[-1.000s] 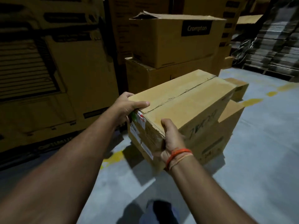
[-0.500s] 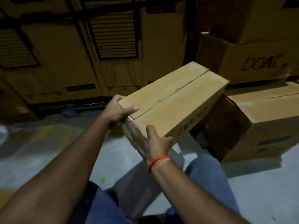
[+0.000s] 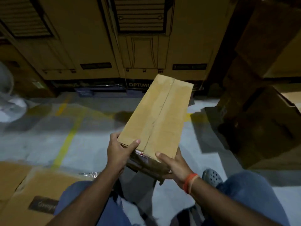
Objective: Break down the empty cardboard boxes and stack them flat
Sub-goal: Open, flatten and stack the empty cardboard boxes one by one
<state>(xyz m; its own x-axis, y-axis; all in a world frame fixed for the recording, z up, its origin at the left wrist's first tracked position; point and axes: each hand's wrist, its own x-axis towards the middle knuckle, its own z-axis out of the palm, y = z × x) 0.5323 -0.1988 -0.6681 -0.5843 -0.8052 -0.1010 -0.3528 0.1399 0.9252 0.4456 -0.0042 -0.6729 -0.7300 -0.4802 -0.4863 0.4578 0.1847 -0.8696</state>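
A long, closed brown cardboard box (image 3: 159, 115) with a taped seam down its top is held in the air over the grey floor, pointing away from me. My left hand (image 3: 119, 152) grips its near left corner, thumb lying on the top face. My right hand (image 3: 173, 163), with an orange band at the wrist, grips the near right corner from below, thumb on the top edge. The box's near end face is in shadow between my hands.
Flattened cardboard (image 3: 32, 193) lies on the floor at lower left. Tall printed cartons (image 3: 97, 38) line the back. Stacked brown boxes (image 3: 260, 119) stand at the right. My knees in blue jeans (image 3: 247, 190) are below, and a yellow line (image 3: 68, 137) crosses the floor.
I have turned left and lowered myself, swinging the box from beside the right-hand stack to in front of my knees. Both hands kept their grip; the flattened cardboard came into view.
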